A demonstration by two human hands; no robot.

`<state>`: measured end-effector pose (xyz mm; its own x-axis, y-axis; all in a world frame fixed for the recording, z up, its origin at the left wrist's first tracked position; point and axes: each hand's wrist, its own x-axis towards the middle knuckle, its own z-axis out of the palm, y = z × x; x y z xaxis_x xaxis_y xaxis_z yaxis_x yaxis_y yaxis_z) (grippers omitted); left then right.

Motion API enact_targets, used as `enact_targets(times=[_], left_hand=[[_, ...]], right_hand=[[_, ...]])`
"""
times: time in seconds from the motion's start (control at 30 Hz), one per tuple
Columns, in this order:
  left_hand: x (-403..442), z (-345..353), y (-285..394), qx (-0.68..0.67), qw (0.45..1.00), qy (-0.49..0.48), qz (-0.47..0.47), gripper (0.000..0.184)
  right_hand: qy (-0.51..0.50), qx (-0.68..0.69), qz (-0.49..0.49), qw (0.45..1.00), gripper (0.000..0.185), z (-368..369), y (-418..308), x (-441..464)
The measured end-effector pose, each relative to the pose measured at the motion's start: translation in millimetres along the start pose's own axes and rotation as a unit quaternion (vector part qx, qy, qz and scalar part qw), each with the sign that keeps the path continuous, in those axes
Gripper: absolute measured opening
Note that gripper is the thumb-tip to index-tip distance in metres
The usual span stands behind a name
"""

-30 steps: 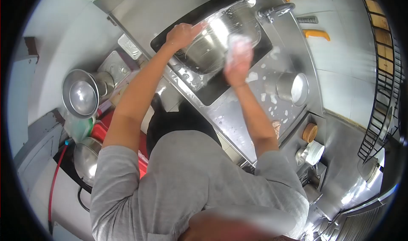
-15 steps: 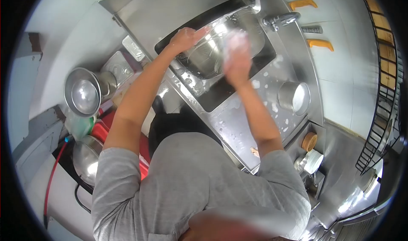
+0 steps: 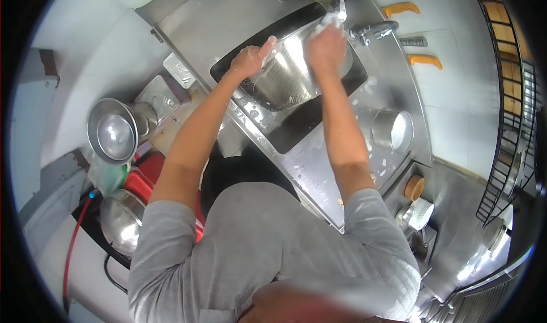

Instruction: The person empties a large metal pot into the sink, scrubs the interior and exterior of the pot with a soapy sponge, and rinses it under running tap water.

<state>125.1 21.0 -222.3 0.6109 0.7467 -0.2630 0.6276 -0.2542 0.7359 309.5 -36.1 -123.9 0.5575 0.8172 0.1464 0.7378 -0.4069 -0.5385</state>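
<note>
A large stainless steel pot point(image 3: 282, 78) lies tilted in the sink point(image 3: 290, 137), its metal side wet and shiny. At the pot's left edge is my left hand point(image 3: 249, 59), fingers curled over the rim and thumb sticking up, with suds on the skin. My right hand point(image 3: 326, 50) is at the pot's far right side, near the faucet, closed around a foamy white pad point(image 3: 330, 21). Foam covers that pad, so I cannot tell whether it is a sponge or a cloth. My right palm and fingertips are partly hidden.
A chrome faucet point(image 3: 373, 32) reaches over the sink's right edge. On the wet, sudsy counter stands a small metal pot point(image 3: 393, 131). Yellow-handled tools point(image 3: 401, 7) hang on the right wall. Metal bowls point(image 3: 114, 130) and a red basket point(image 3: 138, 186) are at left.
My right hand has moved up and away with the white pad, towards the pot's far edge. The pot has turned so more of its side shows. My left hand stays at the rim.
</note>
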Motion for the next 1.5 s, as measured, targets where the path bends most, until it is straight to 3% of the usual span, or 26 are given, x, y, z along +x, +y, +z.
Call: enact_targets(times=[0.1, 0.2, 0.27, 0.3, 0.37, 0.47, 0.5, 0.53, 0.57, 0.63, 0.7, 0.73, 0.77, 0.8, 0.83, 0.9, 0.93, 0.97, 1.03, 1.1, 1.17, 1.3, 1.4, 1.43, 1.47, 1.5], left_hand=[[6.7, 1.9, 0.0, -0.006, 1.0, 0.008, -0.025, 0.048], [-1.4, 2.7, 2.4, -0.027, 0.999, 0.025, -0.006, 0.057], [11.3, 16.5, -14.1, -0.035, 0.997, 0.067, -0.022, 0.082], [11.1, 21.5, -16.1, -0.036, 0.997, 0.068, -0.025, 0.082], [9.5, 21.1, -15.0, -0.034, 0.996, 0.08, -0.027, 0.082], [2.8, 9.3, 4.6, -0.056, 0.994, 0.075, -0.053, 0.085], [1.6, 6.4, 9.0, -0.063, 0.993, 0.072, -0.063, 0.085], [-1.4, 6.0, 12.6, -0.065, 0.992, 0.082, -0.071, 0.084], [0.1, 13.6, 3.9, -0.058, 0.993, 0.096, -0.041, 0.083], [5.8, 23.7, -12.2, -0.052, 0.993, 0.108, -0.006, 0.08], [4.6, 14.0, -5.4, -0.06, 0.993, 0.103, -0.008, 0.078], [1.5, 10.5, -0.2, -0.07, 0.992, 0.101, -0.017, 0.078], [-1.0, 9.6, 3.2, -0.077, 0.992, 0.099, -0.024, 0.078], [-1.5, 10.3, 6.1, -0.083, 0.99, 0.108, -0.038, 0.078], [3.5, 7.6, 9.2, -0.085, 0.991, 0.098, -0.04, 0.078], [0.5, 5.3, 8.9, -0.092, 0.992, 0.072, -0.054, 0.079], [0.2, 4.9, 10.7, -0.089, 0.992, 0.073, -0.052, 0.08], [-3.3, 7.5, 10.2, -0.088, 0.993, 0.068, -0.045, 0.08], [2.4, 8.2, 4.9, -0.086, 0.993, 0.082, -0.026, 0.08], [1.6, 12.0, 5.2, -0.075, 0.992, 0.098, -0.02, 0.08], [-3.6, 9.4, 11.4, -0.08, 0.992, 0.092, -0.022, 0.081], [-7.9, 9.3, 3.7, -0.081, 0.992, 0.092, -0.037, 0.082], [2.0, 21.4, -9.8, -0.063, 0.991, 0.119, 0.007, 0.081], [9.8, 28.8, -23.1, -0.049, 0.989, 0.135, 0.038, 0.081], [9.1, 23.1, -17.1, -0.062, 0.99, 0.126, 0.011, 0.08], [-0.7, 13.8, -1.7, -0.075, 0.991, 0.114, -0.017, 0.079]], right_hand=[[0.036, -0.303, -0.238, 0.922, 0.061, 18.9, -33.2, -84.6], [0.072, -0.203, -0.276, 0.937, 0.057, 42.1, -32.1, -110.4], [0.097, -0.213, -0.258, 0.937, 0.054, 40.7, -19.9, -63.7], [0.106, -0.222, -0.247, 0.937, 0.053, 29.9, -10.9, -34.9], [-0.055, -0.042, -0.005, 0.998, 0.054, -3.6, -8.0, 21.0], [0.044, -0.164, -0.1, 0.98, 0.054, 30.5, 21.3, -1.7], [0.135, -0.259, -0.217, 0.931, 0.053, 27.2, -2.7, -41.9], [0.045, -0.275, -0.296, 0.914, 0.052, 21.0, -19.5, -82.5], [0.041, -0.168, -0.309, 0.935, 0.051, 25.3, -10.1, -115.0], [0.098, -0.145, -0.375, 0.91, 0.043, 16.7, 26.4, -86.1], [0.153, -0.123, -0.192, 0.962, 0.04, 2.4, 83.6, -26.2], [-0.014, -0.102, -0.035, 0.994, 0.042, -12.6, 126.8, 24.2], [-0.178, -0.074, 0.126, 0.973, 0.045, -20.3, 159.0, 54.3], [-0.138, -0.036, 0.145, 0.979, 0.047, -13.7, 166.4, 37.7], [-0.092, -0.001, 0.152, 0.984, 0.05, -4.8, 169.2, 27.4], [0.164, -0.121, -0.15, 0.967, 0.054, -8.9, 82.1, -59.6], [0.109, -0.181, -0.217, 0.953, 0.057, -11.3, 50.9, -92.0], [0.061, -0.103, -0.246, 0.962, 0.06, -12.3, 43.8, -115.1], [0.04, -0.163, -0.263, 0.95, 0.058, -24.2, 62.1, -79.5], [0.064, 0.01, -0.073, 0.995, 0.056, -32.3, 96.1, -26.4], [-0.111, -0.012, 0.104, 0.988, 0.052, -41.0, 134.5, 27.7], [0.109, -0.153, -0.242, 0.952, 0.053, -27.6, 70.2, -65.4], [0.093, -0.134, -0.287, 0.944, 0.048, -24.6, 86.2, -61.5], [0.145, -0.023, -0.233, 0.961, 0.045, -25.6, 101.8, -37.9], [0.073, 0.066, -0.063, 0.993, 0.043, -25.2, 123.7, -7.7], [-0.015, 0.029, 0.012, 0.999, 0.043, -21.3, 158.1, 31.4]])
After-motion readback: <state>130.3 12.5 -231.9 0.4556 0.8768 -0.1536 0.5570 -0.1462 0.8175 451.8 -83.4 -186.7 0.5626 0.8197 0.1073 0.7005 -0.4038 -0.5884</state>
